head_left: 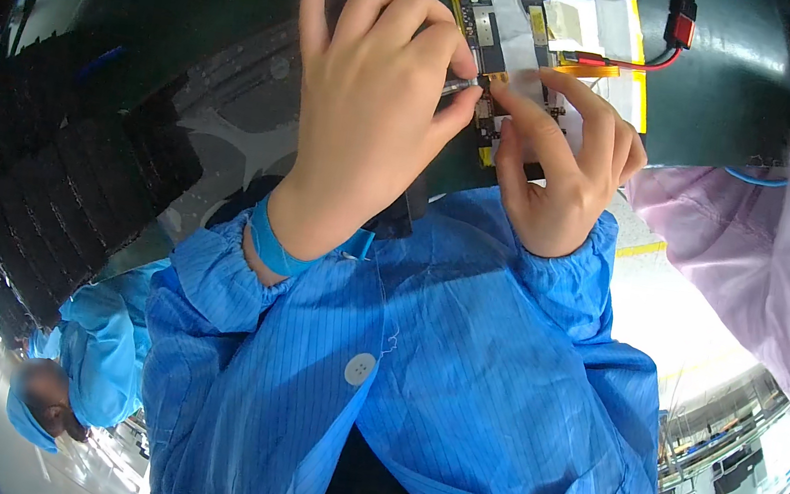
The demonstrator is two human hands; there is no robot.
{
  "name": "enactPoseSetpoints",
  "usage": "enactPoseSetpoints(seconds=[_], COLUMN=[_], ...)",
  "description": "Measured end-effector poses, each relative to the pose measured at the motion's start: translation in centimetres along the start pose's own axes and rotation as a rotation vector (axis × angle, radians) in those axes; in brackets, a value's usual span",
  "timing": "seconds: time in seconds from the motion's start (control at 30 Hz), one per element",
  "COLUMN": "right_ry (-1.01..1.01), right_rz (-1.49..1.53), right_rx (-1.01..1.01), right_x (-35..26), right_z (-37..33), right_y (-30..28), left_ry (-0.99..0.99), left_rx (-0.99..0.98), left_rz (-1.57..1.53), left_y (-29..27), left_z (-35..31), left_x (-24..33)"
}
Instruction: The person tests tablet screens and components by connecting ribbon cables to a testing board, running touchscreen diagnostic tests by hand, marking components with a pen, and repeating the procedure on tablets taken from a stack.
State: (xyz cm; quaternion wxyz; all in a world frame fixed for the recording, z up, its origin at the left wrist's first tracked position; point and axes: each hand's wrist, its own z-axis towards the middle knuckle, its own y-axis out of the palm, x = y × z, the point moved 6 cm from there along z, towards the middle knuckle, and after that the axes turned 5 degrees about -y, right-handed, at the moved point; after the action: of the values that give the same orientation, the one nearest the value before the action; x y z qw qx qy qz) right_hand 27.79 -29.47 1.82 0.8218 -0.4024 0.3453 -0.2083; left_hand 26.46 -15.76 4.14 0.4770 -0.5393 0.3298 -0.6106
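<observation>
At far left rises a stack of dark, ridged material point(48, 198), with a co-worker in light blue point(105, 338) below it. The person's left hand point(371, 92), banded by a blue wrist strap point(280, 241), narrows thumb and index finger to a close pinch at the left side of a yellow-edged electronic assembly point(525, 43) on the dark green table point(737, 113); whether the pinch grips anything cannot be told. The right hand point(569, 160) touches the assembly with its index fingertip, thumb apart. Rightward, a red-and-black cable point(684, 32) runs onto the assembly, and a pink sleeve point(768, 249) ends the row.
</observation>
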Motion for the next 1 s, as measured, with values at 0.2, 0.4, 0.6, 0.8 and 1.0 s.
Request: enactPoseSetpoints(seconds=[0.2,0.4,0.6,0.8,1.0], right_ry=[-0.066,-0.126,-0.131,-0.09,-0.061], right_rz=[-0.035,-0.073,-0.128,0.061,0.039], right_rx=[-0.043,-0.067,-0.134,0.023,0.049], right_x=[-0.4,-1.3,-3.1,-0.6,2.6], right_z=[0.7,1.6,2.0,3.2,3.9], right_y=[0.3,-0.1,-0.2,-3.3,-3.7], left_ry=[0.02,0.016,-0.03,-0.047,-0.236], left_rx=[-0.005,-0.025,-0.057,0.039,0.273], left_rz=[-0.001,-0.007,-0.055,-0.186,-0.274], left_y=[0.0,-0.3,-1.4,-4.9,-11.1], left_z=[0.1,0.1,-0.6,-1.5,-7.2], left_x=[-0.3,-0.4,-0.6,-0.8,-6.6])
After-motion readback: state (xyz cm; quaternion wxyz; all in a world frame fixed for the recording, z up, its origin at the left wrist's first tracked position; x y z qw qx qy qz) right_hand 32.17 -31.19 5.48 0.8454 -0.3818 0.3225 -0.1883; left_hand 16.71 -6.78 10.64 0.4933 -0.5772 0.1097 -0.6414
